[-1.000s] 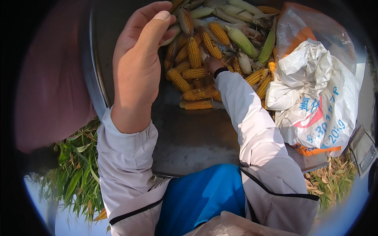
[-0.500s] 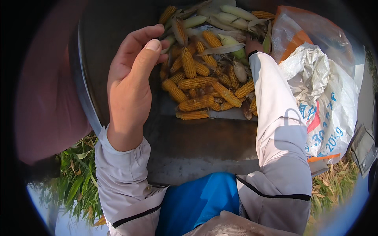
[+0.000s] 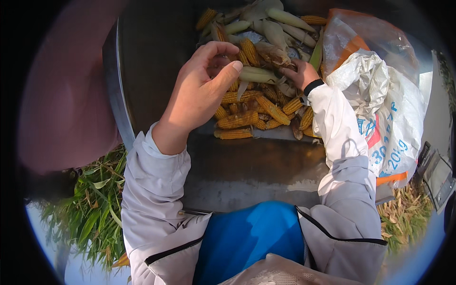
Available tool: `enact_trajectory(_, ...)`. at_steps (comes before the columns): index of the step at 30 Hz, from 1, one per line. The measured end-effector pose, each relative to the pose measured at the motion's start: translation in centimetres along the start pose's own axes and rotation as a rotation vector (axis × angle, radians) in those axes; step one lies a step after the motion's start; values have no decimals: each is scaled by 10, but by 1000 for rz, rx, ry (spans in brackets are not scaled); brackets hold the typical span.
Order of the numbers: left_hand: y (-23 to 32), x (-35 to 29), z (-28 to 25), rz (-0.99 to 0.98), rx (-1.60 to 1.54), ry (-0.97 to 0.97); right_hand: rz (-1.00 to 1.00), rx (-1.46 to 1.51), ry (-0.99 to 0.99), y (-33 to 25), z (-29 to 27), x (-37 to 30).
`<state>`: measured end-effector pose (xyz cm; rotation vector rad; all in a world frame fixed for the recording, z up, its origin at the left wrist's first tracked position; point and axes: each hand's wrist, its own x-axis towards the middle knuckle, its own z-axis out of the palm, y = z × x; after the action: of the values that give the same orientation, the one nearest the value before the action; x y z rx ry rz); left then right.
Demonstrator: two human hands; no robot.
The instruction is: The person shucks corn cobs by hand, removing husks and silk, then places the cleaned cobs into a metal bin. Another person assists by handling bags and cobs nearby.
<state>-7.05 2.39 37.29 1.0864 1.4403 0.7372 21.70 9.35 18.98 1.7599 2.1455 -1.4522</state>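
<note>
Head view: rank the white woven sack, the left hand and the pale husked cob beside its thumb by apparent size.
1. white woven sack, largest.
2. left hand, though it is raised nearer the camera, so enlarged.
3. pale husked cob, smallest.

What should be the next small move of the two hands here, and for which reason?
Probably the right hand should close on the pale husked ear it touches and draw it toward the left hand. The right hand's fingers lie on the ear's end in the corn pile, while the left hand hovers just beside it, curled and empty, as if ready to take it.
</note>
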Motion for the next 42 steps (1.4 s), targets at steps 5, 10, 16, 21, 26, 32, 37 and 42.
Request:
enact_trajectory(5, -12, -3, 13, 394, 620, 64, -176, 238, -131, -64, -48, -50)
enact_trajectory(10, 0, -8, 20, 484, 648, 43, -299, 722, -388, -130, -71, -104)
enact_trajectory(16, 14, -23, 23, 104, 237, -147, -275, 1003, 55, -146, -33, -118)
enact_trajectory(21, -1, -16, 25, 76, 283, -130, -263, 775, 524, -171, 11, -109)
enact_trajectory(26, 15, -20, 29, 189, 40, -229, -212, 1288, 365, -149, 5, -84)
enact_trajectory(32, 6, -19, 33, 335, -135, -225, -226, 1276, 270, -171, -31, -88)
enact_trajectory(37, 23, -28, 33, 265, -219, -319, -192, 1357, 211, -162, -26, -78)
enact_trajectory(42, 19, -29, 30, 330, -100, -279, -95, 1385, 146, -153, -18, -74)
